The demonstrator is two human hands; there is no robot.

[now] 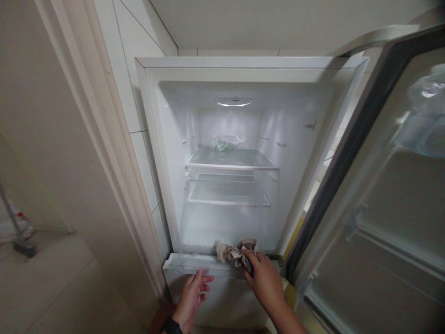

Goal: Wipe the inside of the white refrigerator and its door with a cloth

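Observation:
A crumpled cloth [231, 254], dark with pale patterned parts, is bunched under the fingers of my right hand [263, 277]. It lies at the front edge of a clear drawer [222, 227] in the lower part of the refrigerator [295, 93]. My left hand [195, 293] is in front of the drawer's left half, its fingers apart and slightly bent, with nothing in them. A dark band sits on the left wrist. Whether the left fingertips touch the drawer front I cannot tell.
The refrigerator door [392, 195] stands swung out at the right, with clear bins on its inside. A glass shelf [236, 159] carries a crumpled clear plastic bag [227, 141]. A door frame [114, 139] rises close on the left. A broom [24, 248] rests on the floor beyond.

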